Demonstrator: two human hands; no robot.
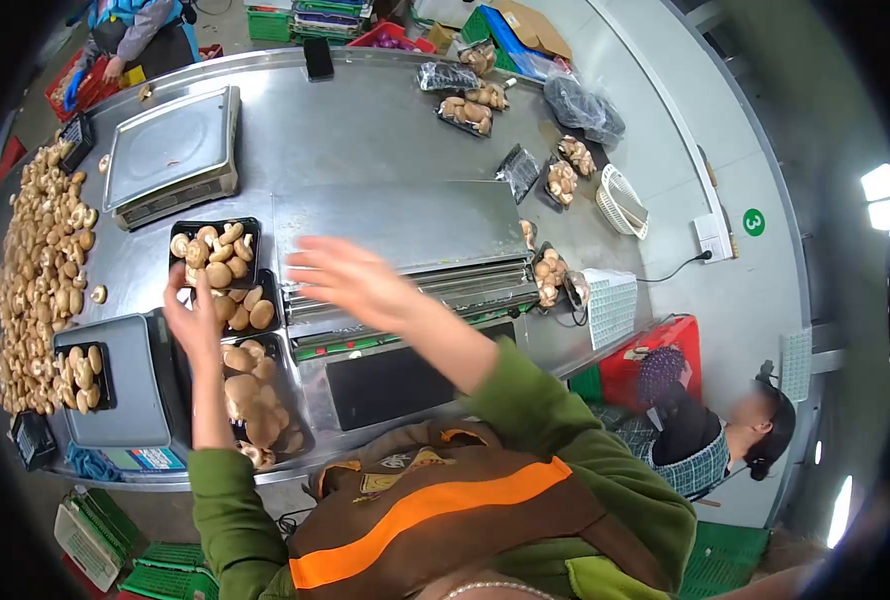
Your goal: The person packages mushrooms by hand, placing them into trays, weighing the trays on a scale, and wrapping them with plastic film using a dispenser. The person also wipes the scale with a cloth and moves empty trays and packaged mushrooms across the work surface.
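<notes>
My left hand (194, 315) is at the near left corner of a black tray (256, 240) of brown-capped mushrooms (218, 252), its thumb and fingers gripping the tray's edge. This tray overlaps a second black tray of mushrooms (250, 312), and a third, fuller load of mushrooms (255, 395) lies nearest my body. Over the steel wrapping machine (405, 230) my right hand (350, 282) is stretched out, fingers extended and holding nothing. Beneath that forearm are the machine's rollers (465, 290) and a dark flat plate (395, 385).
Loose mushrooms (45, 270) are heaped at the left, by a scale (170, 150) and a grey box (115, 400) bearing another tray. Packed mushrooms (465, 115), a white basket (622, 205) and a phone (318, 59) are on the table. Two other people are nearby.
</notes>
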